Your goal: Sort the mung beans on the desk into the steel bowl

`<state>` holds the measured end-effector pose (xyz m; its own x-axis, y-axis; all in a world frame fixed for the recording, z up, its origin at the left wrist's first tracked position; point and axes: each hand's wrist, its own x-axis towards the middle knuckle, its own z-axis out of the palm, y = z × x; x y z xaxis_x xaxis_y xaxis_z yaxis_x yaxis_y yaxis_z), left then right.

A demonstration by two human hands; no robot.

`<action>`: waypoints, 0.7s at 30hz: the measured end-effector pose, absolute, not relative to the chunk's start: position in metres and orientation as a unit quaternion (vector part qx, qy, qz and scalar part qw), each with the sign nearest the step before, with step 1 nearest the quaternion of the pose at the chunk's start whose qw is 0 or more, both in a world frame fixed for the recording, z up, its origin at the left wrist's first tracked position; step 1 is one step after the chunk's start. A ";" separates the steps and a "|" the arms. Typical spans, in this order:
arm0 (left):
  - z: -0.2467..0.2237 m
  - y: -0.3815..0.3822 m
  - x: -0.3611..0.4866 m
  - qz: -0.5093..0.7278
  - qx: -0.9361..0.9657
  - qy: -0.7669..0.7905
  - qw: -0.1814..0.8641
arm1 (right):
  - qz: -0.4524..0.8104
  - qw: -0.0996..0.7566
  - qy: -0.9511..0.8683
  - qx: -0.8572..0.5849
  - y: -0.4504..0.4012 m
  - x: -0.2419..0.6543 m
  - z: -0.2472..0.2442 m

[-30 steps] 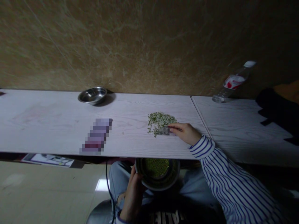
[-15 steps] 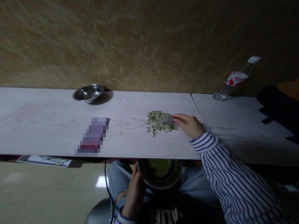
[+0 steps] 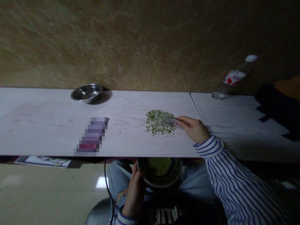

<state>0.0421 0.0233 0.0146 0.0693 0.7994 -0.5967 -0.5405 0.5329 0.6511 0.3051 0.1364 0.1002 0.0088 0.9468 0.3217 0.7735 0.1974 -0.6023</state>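
At scattered green beans (image 3: 156,120), right hand's (image 3: 195,128) fingers pinch clear scraper (image 3: 170,121); left's clamp bowl (image 3: 161,185).

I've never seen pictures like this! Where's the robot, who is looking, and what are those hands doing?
There's no robot here, just a person's two bare hands. The camera sits on the person's head, looking forward and down. The left hand holds a round bowl with green bits inside, below the table's edge. The right hand pinches a thin, see-through piece over more green bits on the table. Also on it are a shiny metal dish, a bottle and something blurred into squares, so I can't tell what.
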 end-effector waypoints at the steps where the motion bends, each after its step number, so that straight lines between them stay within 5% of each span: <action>1: 0.014 0.023 0.042 0.465 0.131 0.495 0.722 | 0.120 0.353 -0.678 -0.634 0.136 0.309 0.098; 21: 0.020 0.022 0.050 0.462 0.128 0.494 0.726 | 0.101 0.291 -0.679 -0.666 0.105 0.321 0.092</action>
<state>0.0496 0.0216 0.0205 0.0863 0.7971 -0.5977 -0.5434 0.5405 0.6423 0.3213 0.1047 0.0916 0.0574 0.9637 0.2607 0.8458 0.0918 -0.5256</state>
